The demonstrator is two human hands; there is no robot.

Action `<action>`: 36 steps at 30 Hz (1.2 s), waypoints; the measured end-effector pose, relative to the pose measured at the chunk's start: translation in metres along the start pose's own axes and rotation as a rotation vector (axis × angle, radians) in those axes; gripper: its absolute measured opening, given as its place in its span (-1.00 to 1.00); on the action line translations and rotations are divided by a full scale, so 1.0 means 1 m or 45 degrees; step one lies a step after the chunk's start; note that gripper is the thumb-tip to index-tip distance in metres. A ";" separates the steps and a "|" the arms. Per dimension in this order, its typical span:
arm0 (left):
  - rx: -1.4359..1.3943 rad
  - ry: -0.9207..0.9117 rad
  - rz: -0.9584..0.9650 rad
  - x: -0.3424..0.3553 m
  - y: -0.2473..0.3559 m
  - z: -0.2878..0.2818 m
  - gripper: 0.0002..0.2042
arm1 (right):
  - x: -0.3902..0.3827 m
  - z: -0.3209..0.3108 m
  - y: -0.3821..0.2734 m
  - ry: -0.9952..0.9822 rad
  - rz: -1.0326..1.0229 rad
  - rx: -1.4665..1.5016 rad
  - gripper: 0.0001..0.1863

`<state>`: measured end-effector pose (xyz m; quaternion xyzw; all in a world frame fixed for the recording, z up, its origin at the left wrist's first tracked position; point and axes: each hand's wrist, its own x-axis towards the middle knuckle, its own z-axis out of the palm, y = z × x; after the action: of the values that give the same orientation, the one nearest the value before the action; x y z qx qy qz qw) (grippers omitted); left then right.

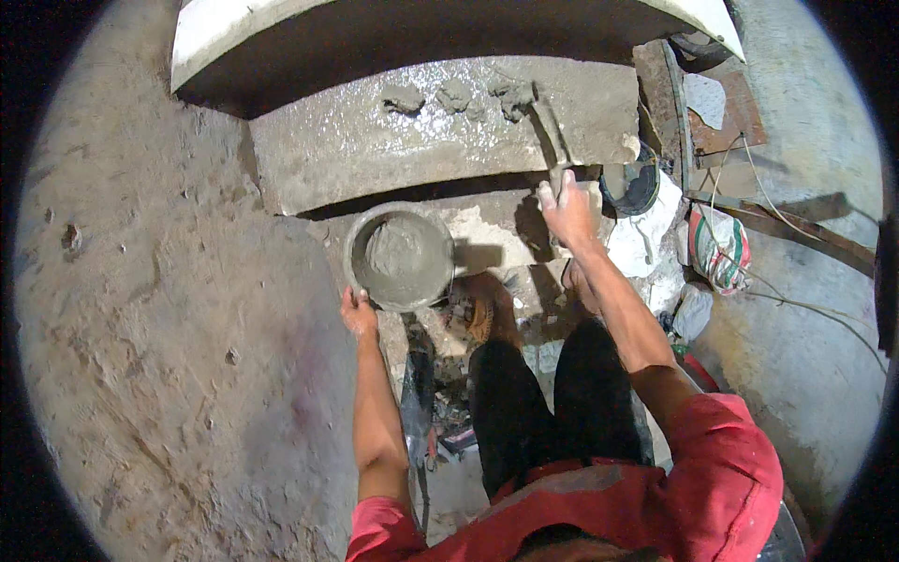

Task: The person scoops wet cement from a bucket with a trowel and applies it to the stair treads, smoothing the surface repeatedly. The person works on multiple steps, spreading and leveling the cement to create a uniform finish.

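Note:
My left hand [358,314] grips the near-left rim of a round grey basin [444,251], which holds wet mortar [398,245]. Closed around its handle, my right hand [569,217] holds a trowel [554,139] out over the wet concrete step [356,155]. The trowel's far end meets the rightmost mortar lump [511,97]; the exact contact is hard to make out. To the left on the same surface lie a middle lump [453,96] and a left lump [404,98].
A white-edged slab [412,37] overhangs the far side of the step. Right of the step stand a dark bucket [639,187] and a striped sack [721,245], with a loose cord [796,302] and a wooden bar [787,229]. A rough wall [178,281] fills the left.

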<state>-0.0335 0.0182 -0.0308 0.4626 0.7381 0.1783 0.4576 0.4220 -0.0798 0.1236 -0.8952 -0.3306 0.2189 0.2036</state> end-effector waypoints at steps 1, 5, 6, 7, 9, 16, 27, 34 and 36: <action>-0.042 -0.002 -0.090 0.001 -0.002 -0.001 -0.55 | 0.006 0.005 0.003 0.000 0.034 0.050 -0.55; 0.251 0.040 -0.035 -0.007 -0.007 -0.003 -0.54 | -0.004 0.004 0.012 -0.057 0.133 0.103 -0.45; 0.150 0.033 -0.016 -0.008 -0.004 -0.001 -0.53 | -0.005 -0.001 0.012 0.026 0.014 0.180 -0.43; 0.080 0.067 -0.096 -0.014 -0.003 0.000 -0.53 | -0.009 -0.005 0.011 0.161 -0.081 0.232 -0.41; 0.072 0.103 -0.203 -0.025 0.004 -0.002 -0.52 | -0.008 -0.015 0.010 -0.023 0.160 0.353 -0.41; 0.062 0.193 -0.336 -0.048 0.031 -0.003 -0.51 | 0.017 -0.034 0.020 -0.168 0.646 1.078 -0.55; 0.365 0.168 0.515 -0.053 0.174 0.068 -0.45 | 0.084 0.019 0.015 -0.351 0.132 0.025 -0.38; 0.802 -0.032 -0.156 0.033 0.274 0.165 -0.02 | 0.071 -0.041 0.073 -0.309 -0.014 -0.175 -0.50; 0.917 0.070 -0.145 0.036 0.274 0.174 0.04 | 0.064 -0.057 0.078 -0.444 0.290 0.296 -0.50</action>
<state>0.2496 0.1601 0.0496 0.5472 0.7903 -0.1065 0.2544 0.5351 -0.1029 0.1145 -0.8458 -0.2303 0.4285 0.2191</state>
